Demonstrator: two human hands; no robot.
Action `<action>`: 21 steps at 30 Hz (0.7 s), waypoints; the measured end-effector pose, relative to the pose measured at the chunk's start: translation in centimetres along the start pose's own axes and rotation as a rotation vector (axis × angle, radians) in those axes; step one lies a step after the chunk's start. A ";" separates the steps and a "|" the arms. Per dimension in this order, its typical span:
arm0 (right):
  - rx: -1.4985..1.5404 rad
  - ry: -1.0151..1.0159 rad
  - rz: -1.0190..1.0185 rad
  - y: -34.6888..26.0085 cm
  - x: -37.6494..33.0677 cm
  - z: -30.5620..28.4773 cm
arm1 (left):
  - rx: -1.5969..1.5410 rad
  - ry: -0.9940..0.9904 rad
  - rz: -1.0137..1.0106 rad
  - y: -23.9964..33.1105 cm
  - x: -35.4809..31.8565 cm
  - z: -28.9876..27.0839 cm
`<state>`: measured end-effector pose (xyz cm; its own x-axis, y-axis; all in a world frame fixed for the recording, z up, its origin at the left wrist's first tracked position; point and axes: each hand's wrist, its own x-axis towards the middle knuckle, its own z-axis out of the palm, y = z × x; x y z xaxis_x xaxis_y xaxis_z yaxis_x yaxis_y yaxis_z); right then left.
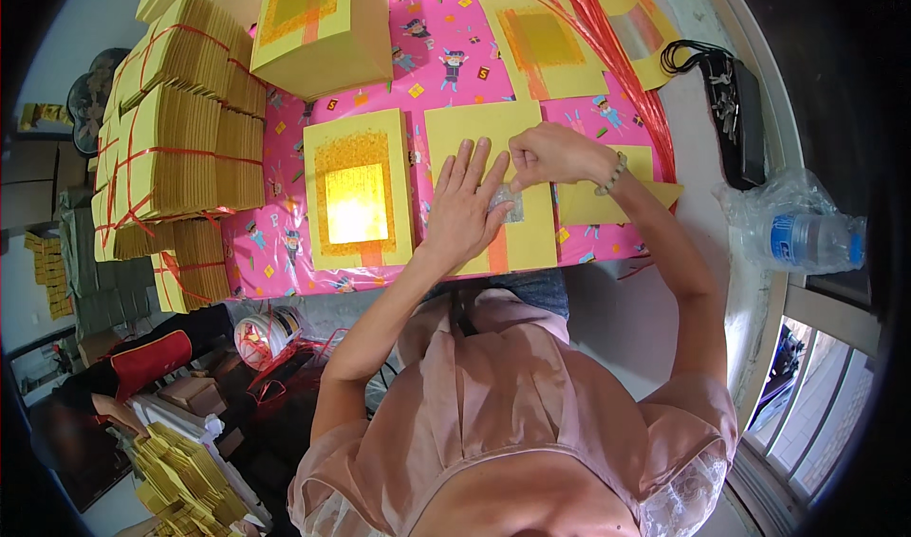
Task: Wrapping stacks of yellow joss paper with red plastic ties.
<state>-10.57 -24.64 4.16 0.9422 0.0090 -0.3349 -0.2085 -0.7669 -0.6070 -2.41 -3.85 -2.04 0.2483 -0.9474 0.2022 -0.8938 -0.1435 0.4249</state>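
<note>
We count one sheet with a silvery patch, at the near edge of the pink cloth; one gold sheet at its left, a second gold sheet beyond it, and one tall stack. The tied bundles are several; we cannot count them surely. The left hand lies flat on the sheet, its fingers a little spread. The right hand is curled like a fist just beside it, over the patch's upper edge — whether it holds something, we cannot tell. One bottle lies against a clear bag. Red string hangs over one bucket — its inside we cannot make out.
</note>
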 end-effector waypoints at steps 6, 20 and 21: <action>-0.065 0.031 -0.045 1.6 0.4 1.0 | -0.006 -0.007 0.003 0.0 0.1 0.2; -0.200 0.001 0.053 0.5 0.7 1.2 | 0.045 -0.037 -0.012 -1.3 -1.8 -1.2; -0.205 0.018 0.054 0.6 0.7 1.4 | 0.035 -0.021 -0.009 -1.4 -1.8 -1.1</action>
<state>-10.42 -24.19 2.55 0.9361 -0.0453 -0.3489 -0.2023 -0.8807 -0.4283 -1.21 -1.65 -1.98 0.2485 -0.9517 0.1802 -0.9044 -0.1614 0.3951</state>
